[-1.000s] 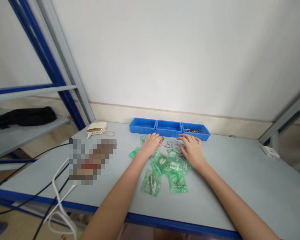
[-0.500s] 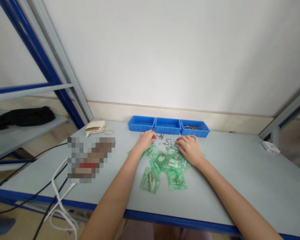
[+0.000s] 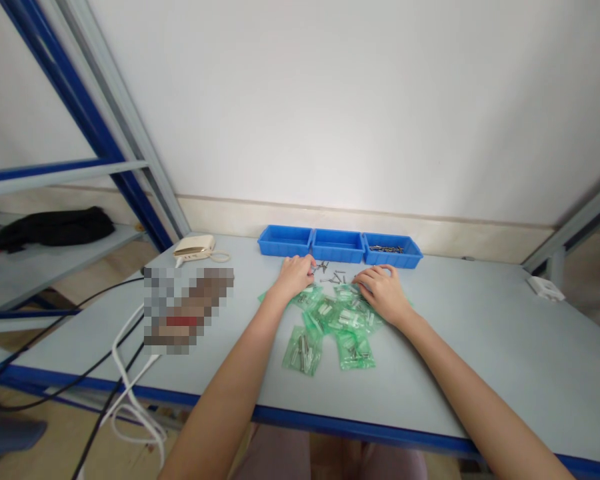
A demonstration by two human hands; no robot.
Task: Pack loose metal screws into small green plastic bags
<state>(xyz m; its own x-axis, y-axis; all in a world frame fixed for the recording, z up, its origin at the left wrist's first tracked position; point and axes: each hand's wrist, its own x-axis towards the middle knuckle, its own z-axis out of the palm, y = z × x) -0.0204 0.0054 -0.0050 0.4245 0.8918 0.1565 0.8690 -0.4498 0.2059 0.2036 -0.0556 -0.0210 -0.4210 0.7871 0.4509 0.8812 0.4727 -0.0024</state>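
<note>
Several loose metal pieces (image 3: 336,278) lie just in front of the blue trays (image 3: 337,255), green bags (image 3: 347,319) farther out, apparently spread for easy reach; your left hand (image 3: 296,276) and right hand (image 3: 383,291) curl on either side of the pieces, any pinch impossible to tell.

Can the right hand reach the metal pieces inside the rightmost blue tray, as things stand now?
Probably yes: the right hand is close in front of the rightmost blue tray, which is open on top, and nothing visible blocks the way to the metal pieces.
</note>
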